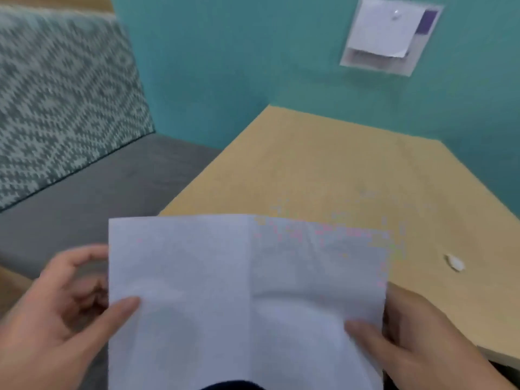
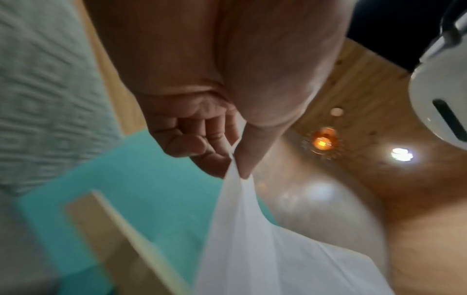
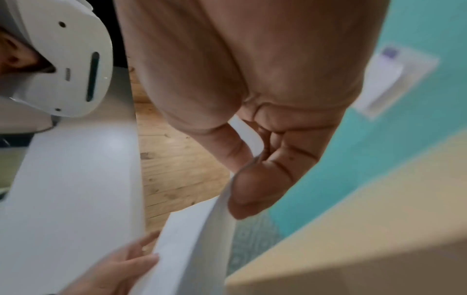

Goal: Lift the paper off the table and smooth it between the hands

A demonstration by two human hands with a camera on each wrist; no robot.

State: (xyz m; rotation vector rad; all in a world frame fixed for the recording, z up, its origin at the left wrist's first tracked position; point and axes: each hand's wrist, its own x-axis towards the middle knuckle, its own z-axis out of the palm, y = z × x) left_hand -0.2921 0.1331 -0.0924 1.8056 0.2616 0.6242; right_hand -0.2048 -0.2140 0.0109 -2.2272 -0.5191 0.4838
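A white sheet of paper (image 1: 244,299), creased down its middle and across, is held up in front of me over the near edge of a tan table (image 1: 323,170). My left hand (image 1: 64,316) pinches the sheet's left edge, thumb on top. My right hand (image 1: 416,339) pinches the right edge the same way. In the left wrist view the left hand (image 2: 227,151) pinches the paper (image 2: 265,249) between thumb and curled fingers. From the right wrist, the right hand (image 3: 255,163) clamps the paper (image 3: 192,245) edge between thumb and fingers.
A small white scrap (image 1: 454,262) lies on the table at the right. A teal wall (image 1: 253,66) rises behind, with a white paper pinned on a mount (image 1: 391,35). A grey seat (image 1: 98,187) with a patterned backrest (image 1: 62,94) stands at left.
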